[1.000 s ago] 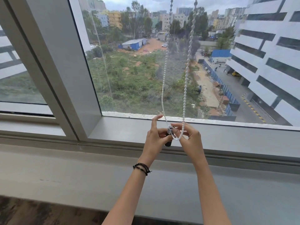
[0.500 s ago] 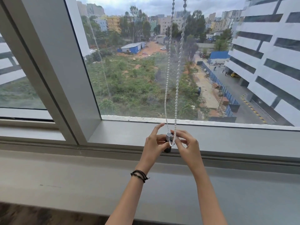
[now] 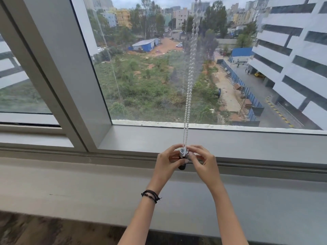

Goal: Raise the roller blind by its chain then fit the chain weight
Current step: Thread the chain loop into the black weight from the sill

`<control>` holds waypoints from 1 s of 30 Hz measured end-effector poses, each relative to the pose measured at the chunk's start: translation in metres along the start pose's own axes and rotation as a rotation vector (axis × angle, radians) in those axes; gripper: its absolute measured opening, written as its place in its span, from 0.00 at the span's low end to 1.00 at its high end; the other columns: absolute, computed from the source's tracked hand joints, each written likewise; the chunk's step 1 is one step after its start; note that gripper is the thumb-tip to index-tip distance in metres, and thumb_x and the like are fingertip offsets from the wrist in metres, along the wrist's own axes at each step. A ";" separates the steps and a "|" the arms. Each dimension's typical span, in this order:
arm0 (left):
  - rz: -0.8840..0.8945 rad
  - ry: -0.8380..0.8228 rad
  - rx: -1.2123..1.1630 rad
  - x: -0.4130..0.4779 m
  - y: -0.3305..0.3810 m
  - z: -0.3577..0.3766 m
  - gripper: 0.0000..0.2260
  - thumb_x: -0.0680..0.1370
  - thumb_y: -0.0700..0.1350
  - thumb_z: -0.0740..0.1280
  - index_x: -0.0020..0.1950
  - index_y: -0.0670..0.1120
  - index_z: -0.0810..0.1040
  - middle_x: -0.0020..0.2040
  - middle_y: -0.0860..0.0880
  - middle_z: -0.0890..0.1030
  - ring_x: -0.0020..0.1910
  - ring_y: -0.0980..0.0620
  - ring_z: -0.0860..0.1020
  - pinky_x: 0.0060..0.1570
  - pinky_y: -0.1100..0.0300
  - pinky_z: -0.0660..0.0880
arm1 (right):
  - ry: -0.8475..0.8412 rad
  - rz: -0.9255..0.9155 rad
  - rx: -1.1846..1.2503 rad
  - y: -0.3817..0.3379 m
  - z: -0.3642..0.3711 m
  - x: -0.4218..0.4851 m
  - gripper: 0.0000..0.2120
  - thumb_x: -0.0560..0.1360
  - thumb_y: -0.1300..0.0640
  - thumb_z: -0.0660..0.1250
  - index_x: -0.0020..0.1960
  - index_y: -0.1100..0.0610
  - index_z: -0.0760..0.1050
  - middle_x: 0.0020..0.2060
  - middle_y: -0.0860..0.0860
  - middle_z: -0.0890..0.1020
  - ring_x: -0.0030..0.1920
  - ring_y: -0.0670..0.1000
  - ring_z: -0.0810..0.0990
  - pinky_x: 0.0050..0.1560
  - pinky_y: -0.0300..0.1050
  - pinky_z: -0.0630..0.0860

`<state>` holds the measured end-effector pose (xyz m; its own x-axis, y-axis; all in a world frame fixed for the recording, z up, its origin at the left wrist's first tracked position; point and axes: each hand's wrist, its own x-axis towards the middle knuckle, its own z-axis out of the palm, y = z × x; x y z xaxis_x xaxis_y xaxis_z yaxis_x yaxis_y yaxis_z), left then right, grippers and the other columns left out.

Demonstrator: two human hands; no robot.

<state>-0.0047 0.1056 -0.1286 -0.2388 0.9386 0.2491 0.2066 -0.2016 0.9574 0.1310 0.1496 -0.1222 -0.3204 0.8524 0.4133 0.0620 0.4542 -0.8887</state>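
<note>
A white bead chain hangs down in front of the window, its two strands close together. Its lower end goes into the top of a small chain weight, silver at the top and dark at the bottom, held upright in front of the sill. My left hand grips the weight from the left. My right hand pinches the weight's top and the chain's end from the right. The roller blind itself is out of view above the frame.
A grey window frame post slants down at the left. The grey sill runs across behind my hands, with a wide ledge below it. A dark wooden floor strip shows at the bottom left.
The chain's two strands, spread apart a second ago, now hang together. Both hands have dropped slightly and closed tighter around the weight, with the chain loop drawn into its top.
</note>
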 end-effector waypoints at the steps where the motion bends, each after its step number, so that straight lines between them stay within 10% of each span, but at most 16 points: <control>1: -0.007 0.011 0.003 -0.002 -0.002 0.000 0.20 0.69 0.37 0.75 0.56 0.53 0.78 0.46 0.50 0.85 0.47 0.56 0.83 0.50 0.63 0.78 | -0.006 0.001 -0.009 0.001 0.001 -0.002 0.12 0.75 0.67 0.65 0.51 0.53 0.80 0.47 0.45 0.81 0.49 0.44 0.81 0.47 0.35 0.77; 18: 0.137 0.046 0.105 -0.017 -0.013 -0.006 0.13 0.79 0.39 0.61 0.62 0.49 0.75 0.55 0.50 0.75 0.54 0.61 0.76 0.49 0.69 0.74 | -0.052 0.062 0.032 0.007 0.013 -0.013 0.12 0.71 0.66 0.69 0.48 0.50 0.79 0.44 0.47 0.83 0.43 0.44 0.82 0.48 0.35 0.76; 30: 0.047 0.184 -0.075 -0.022 -0.008 -0.009 0.10 0.73 0.37 0.70 0.52 0.49 0.82 0.48 0.48 0.82 0.50 0.54 0.81 0.45 0.66 0.77 | -0.055 0.101 0.101 0.011 0.009 -0.015 0.10 0.72 0.66 0.69 0.47 0.51 0.81 0.45 0.46 0.84 0.48 0.49 0.82 0.52 0.42 0.77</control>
<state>-0.0097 0.0843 -0.1402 -0.4014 0.8620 0.3097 0.1525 -0.2705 0.9506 0.1275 0.1392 -0.1396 -0.3685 0.8759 0.3113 0.0021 0.3357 -0.9420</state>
